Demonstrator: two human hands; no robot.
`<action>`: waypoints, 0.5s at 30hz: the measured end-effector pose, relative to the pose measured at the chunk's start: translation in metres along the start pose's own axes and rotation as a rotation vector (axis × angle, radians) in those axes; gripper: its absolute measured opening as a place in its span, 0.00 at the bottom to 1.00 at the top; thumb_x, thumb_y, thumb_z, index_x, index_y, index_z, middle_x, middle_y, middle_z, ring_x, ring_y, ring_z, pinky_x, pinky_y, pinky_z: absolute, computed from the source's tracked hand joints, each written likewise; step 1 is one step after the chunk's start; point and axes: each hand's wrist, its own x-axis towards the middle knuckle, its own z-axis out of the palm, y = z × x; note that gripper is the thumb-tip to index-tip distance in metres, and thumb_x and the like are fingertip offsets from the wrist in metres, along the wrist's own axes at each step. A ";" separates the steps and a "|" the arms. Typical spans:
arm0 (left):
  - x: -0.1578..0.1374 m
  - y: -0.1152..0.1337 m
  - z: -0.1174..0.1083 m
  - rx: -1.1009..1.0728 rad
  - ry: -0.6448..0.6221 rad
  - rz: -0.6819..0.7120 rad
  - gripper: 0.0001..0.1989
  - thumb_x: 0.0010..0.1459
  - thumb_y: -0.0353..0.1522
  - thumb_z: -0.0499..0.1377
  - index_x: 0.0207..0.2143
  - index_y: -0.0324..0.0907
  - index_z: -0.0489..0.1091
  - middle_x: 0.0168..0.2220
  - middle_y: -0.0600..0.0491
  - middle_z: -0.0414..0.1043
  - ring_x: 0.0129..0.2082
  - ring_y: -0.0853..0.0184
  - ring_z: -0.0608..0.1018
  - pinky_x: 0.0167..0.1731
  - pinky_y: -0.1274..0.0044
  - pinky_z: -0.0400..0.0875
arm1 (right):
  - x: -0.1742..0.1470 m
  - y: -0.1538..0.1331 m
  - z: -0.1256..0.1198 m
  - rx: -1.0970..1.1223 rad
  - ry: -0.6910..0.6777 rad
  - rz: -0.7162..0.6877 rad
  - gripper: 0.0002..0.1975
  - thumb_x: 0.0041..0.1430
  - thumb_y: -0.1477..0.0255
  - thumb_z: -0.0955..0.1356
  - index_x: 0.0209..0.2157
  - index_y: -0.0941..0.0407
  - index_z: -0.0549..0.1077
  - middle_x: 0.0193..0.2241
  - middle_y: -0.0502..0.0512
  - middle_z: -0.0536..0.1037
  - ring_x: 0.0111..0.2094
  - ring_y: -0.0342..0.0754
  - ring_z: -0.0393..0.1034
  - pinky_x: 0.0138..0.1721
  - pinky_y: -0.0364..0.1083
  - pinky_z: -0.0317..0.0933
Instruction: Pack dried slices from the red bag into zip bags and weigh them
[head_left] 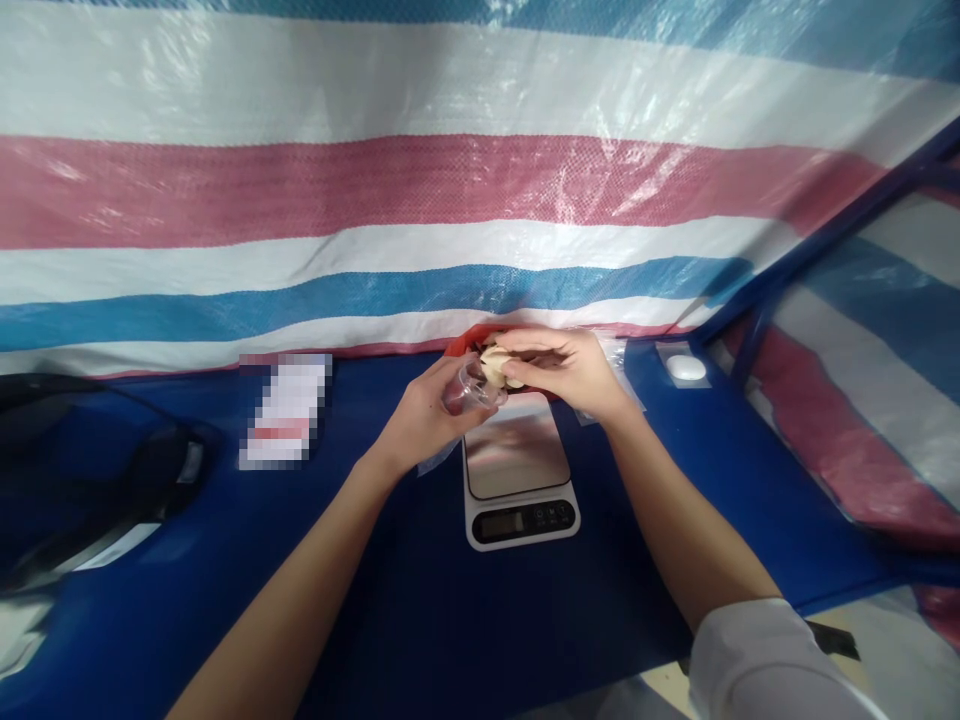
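My left hand (421,418) is closed around a small clear plastic cup (472,388), tilted beyond the scale's far edge. My right hand (576,372) pinches pale, cream-coloured flat pieces (496,366) at the cup's mouth; their exact kind is unclear. Behind both hands sits an open red bag (471,338), mostly covered by them, with dark and pale bits showing inside. Just below, a white digital kitchen scale (517,455) with a shiny platform lies flat; nothing rests on its platform, and its display is unreadable.
The blue table (420,610) meets a striped plastic sheet (375,180) at the back. A blurred-out printed item (289,410) and a black strapped object (150,480) lie left. Clear plastic bags (619,375) and a white rounded object (685,367) are on the right.
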 end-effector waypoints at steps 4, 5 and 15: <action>0.000 0.003 0.001 -0.073 -0.011 -0.011 0.26 0.53 0.38 0.68 0.53 0.43 0.72 0.50 0.46 0.76 0.48 0.58 0.79 0.50 0.66 0.75 | -0.001 0.001 0.000 -0.044 -0.032 -0.038 0.17 0.53 0.64 0.76 0.44 0.53 0.81 0.45 0.54 0.83 0.46 0.52 0.79 0.49 0.51 0.75; 0.001 0.004 0.002 -0.087 -0.012 -0.017 0.25 0.53 0.38 0.68 0.53 0.43 0.72 0.50 0.46 0.76 0.48 0.58 0.79 0.51 0.66 0.75 | -0.001 0.001 0.000 -0.073 -0.054 -0.046 0.16 0.53 0.65 0.75 0.44 0.53 0.82 0.45 0.54 0.83 0.47 0.52 0.79 0.50 0.51 0.75; -0.001 0.006 0.006 -0.091 -0.064 -0.047 0.23 0.54 0.36 0.68 0.52 0.42 0.72 0.47 0.48 0.77 0.45 0.60 0.78 0.46 0.69 0.73 | -0.001 -0.005 0.001 -0.435 -0.222 -0.051 0.12 0.61 0.65 0.71 0.46 0.46 0.82 0.39 0.47 0.84 0.40 0.49 0.79 0.46 0.46 0.74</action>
